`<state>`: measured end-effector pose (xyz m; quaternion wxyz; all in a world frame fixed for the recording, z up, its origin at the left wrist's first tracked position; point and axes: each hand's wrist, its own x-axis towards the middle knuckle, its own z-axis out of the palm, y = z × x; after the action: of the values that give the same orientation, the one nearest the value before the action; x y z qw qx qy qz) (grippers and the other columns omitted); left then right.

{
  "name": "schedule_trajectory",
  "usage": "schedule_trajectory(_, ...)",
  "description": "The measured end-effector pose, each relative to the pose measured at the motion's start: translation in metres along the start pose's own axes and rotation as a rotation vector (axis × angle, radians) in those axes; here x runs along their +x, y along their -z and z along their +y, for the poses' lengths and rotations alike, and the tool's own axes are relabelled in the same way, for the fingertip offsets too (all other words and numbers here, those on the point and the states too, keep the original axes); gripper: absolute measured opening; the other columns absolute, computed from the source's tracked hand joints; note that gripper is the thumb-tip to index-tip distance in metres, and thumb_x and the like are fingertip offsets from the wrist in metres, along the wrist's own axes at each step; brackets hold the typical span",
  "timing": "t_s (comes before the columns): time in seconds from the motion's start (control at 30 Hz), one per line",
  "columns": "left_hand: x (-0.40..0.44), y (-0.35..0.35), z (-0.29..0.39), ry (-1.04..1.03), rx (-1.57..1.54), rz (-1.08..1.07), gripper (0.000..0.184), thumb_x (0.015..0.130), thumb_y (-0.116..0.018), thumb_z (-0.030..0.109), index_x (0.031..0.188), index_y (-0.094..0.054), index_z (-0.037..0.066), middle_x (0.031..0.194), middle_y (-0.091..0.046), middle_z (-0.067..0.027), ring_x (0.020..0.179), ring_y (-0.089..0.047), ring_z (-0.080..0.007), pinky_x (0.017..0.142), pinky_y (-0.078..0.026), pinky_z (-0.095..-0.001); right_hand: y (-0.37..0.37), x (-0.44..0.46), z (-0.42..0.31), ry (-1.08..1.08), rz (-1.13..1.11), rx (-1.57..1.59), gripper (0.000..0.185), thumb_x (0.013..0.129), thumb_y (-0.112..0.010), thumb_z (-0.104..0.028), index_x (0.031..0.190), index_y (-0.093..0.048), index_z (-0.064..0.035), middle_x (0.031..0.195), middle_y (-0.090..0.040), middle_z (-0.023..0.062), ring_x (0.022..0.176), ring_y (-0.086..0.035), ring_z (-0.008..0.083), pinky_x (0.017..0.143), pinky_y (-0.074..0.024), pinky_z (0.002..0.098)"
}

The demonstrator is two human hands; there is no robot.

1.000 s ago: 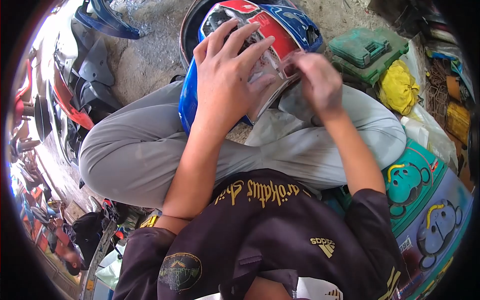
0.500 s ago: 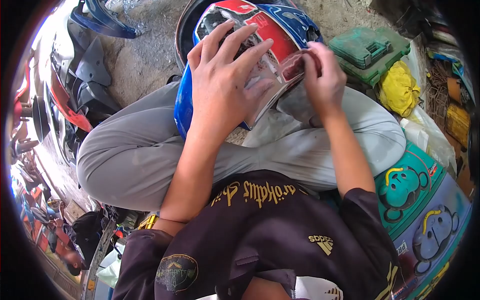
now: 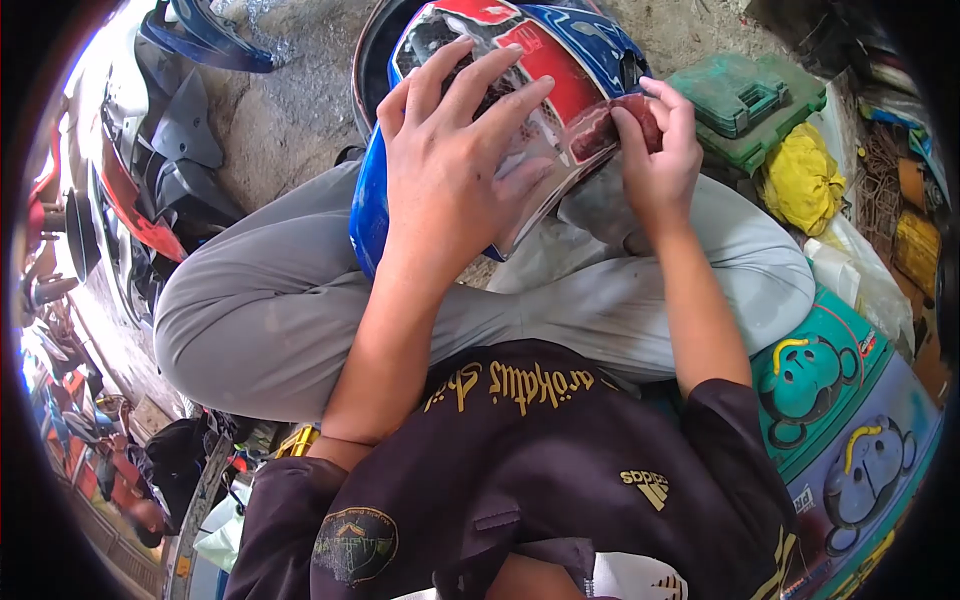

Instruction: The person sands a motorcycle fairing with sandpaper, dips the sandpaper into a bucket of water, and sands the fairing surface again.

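The head view looks down on a rough grey floor [image 3: 310, 110], with a darker, wet-looking stretch towards 11 o'clock. Grey and red body parts [image 3: 190, 130] lean together at 10 o'clock, and a curved blue part [image 3: 215, 42] lies between 10 and 11. Green cases [image 3: 735, 95] are stacked at 2, a yellow bundle [image 3: 805, 180] just beside them; a teal box [image 3: 835, 330] with moulded figures stands towards 4.

The blue, red and white panel [image 3: 560, 75] is at 12 o'clock, over the person's crossed grey-trousered legs [image 3: 255, 300], with a dark round tub [image 3: 366, 75] behind it. Its long axis seems to run from 7 to 1 o'clock, the blue end with a cutout pointing towards 1; the hands hide part of it, so the exact slant cannot be told.

The left hand [image 3: 450, 150] lies on the panel, fingers spread wide, gripping nothing. The right hand [image 3: 662, 165] is curled, pinching a dark red piece [image 3: 645, 120] between thumb and fingers at the panel's 3 o'clock edge.
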<state>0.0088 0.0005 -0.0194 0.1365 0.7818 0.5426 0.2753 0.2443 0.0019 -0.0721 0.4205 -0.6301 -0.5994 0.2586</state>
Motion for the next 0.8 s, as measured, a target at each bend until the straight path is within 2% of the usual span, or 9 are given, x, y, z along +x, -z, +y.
schedule_trajectory(0.03, 0.001, 0.0, 0.0, -0.004, -0.002, 0.003, 0.071, 0.068, -0.095, 0.031, 0.137, -0.079, 0.027, 0.15, -0.068, 0.0001, 0.148, -0.053, -0.0318, 0.122, -0.036, -0.0506, -0.002, 0.002, 0.012, -0.006, 0.02, 0.062, 0.032, 0.1, -0.079, -0.005, 0.13, -0.068, 0.0001, 0.111, -0.082, 0.0131, 0.096, -0.077, 0.0162, 0.087, -0.0606, 0.0321)
schedule_trajectory(0.13, 0.002, 0.001, 0.001, 0.001, 0.002, -0.007, 0.072, 0.068, -0.095, 0.03, 0.138, -0.078, 0.027, 0.151, -0.068, 0.0002, 0.148, -0.053, -0.0317, 0.122, -0.036, -0.0506, 0.006, 0.006, 0.022, -0.301, -0.047, 0.318, 0.034, 0.098, -0.082, -0.006, 0.128, -0.068, 0.0007, 0.11, -0.081, 0.0098, 0.093, -0.076, 0.0135, 0.083, -0.0598, 0.0294)
schedule_trajectory(0.23, 0.002, 0.001, 0.001, 0.0, 0.001, -0.003, 0.072, 0.067, -0.096, 0.029, 0.138, -0.078, 0.027, 0.151, -0.068, 0.0003, 0.148, -0.053, -0.0318, 0.122, -0.036, -0.0506, 0.002, 0.009, 0.02, -0.338, -0.021, 0.462, 0.032, 0.098, -0.084, -0.008, 0.125, -0.07, 0.0012, 0.106, -0.08, 0.0056, 0.083, -0.072, 0.0092, 0.071, -0.0572, 0.0253)
schedule_trajectory(0.43, 0.002, 0.0, 0.0, -0.002, -0.002, -0.002, 0.073, 0.068, -0.095, 0.029, 0.138, -0.078, 0.027, 0.151, -0.068, 0.0006, 0.147, -0.053, -0.0317, 0.122, -0.036, -0.0502, 0.022, 0.014, 0.007, -0.712, -0.271, 0.529, 0.022, 0.103, -0.079, -0.014, 0.116, -0.072, 0.002, 0.088, -0.076, 0.003, 0.07, -0.065, 0.004, 0.053, -0.0451, 0.0194)
schedule_trajectory(0.53, 0.002, 0.0, 0.0, -0.004, 0.004, 0.0, 0.072, 0.068, -0.095, 0.029, 0.138, -0.078, 0.027, 0.151, -0.068, 0.0007, 0.147, -0.054, -0.0316, 0.122, -0.036, -0.0501, 0.023, 0.014, 0.001, -0.66, -0.325, 0.416, 0.019, 0.104, -0.078, -0.016, 0.111, -0.074, 0.0016, 0.082, -0.075, 0.0035, 0.069, -0.068, 0.0094, 0.057, -0.05, 0.0258)
schedule_trajectory(0.63, 0.002, 0.0, 0.001, -0.001, 0.008, -0.001, 0.071, 0.068, -0.095, 0.029, 0.137, -0.079, 0.026, 0.15, -0.068, 0.0004, 0.147, -0.054, -0.0315, 0.122, -0.036, -0.0501, 0.008, 0.005, -0.013, -0.322, -0.178, 0.01, 0.018, 0.103, -0.078, -0.015, 0.108, -0.075, 0.0011, 0.079, -0.074, 0.0061, 0.067, -0.069, 0.0172, 0.064, -0.0546, 0.0351)
schedule_trajectory(0.73, 0.002, -0.001, 0.0, 0.001, 0.007, 0.002, 0.071, 0.068, -0.095, 0.03, 0.137, -0.079, 0.026, 0.151, -0.068, 0.0004, 0.148, -0.054, -0.0313, 0.122, -0.036, -0.0501, 0.007, 0.001, -0.017, -0.178, -0.157, -0.067, 0.016, 0.101, -0.078, -0.014, 0.109, -0.075, 0.0, 0.084, -0.074, 0.0118, 0.073, -0.072, 0.027, 0.073, -0.0568, 0.0416)
schedule_trajectory(0.8, 0.001, -0.002, -0.001, -0.006, -0.011, 0.014, 0.069, 0.065, -0.096, 0.027, 0.133, -0.08, 0.025, 0.15, -0.067, -0.0017, 0.147, -0.053, -0.032, 0.12, -0.036, -0.0516, 0.007, 0.001, -0.011, -0.005, -0.117, -0.171, 0.015, 0.101, -0.077, -0.012, 0.109, -0.075, -0.0002, 0.09, -0.075, 0.0147, 0.078, -0.073, 0.0312, 0.075, -0.0573, 0.0417)
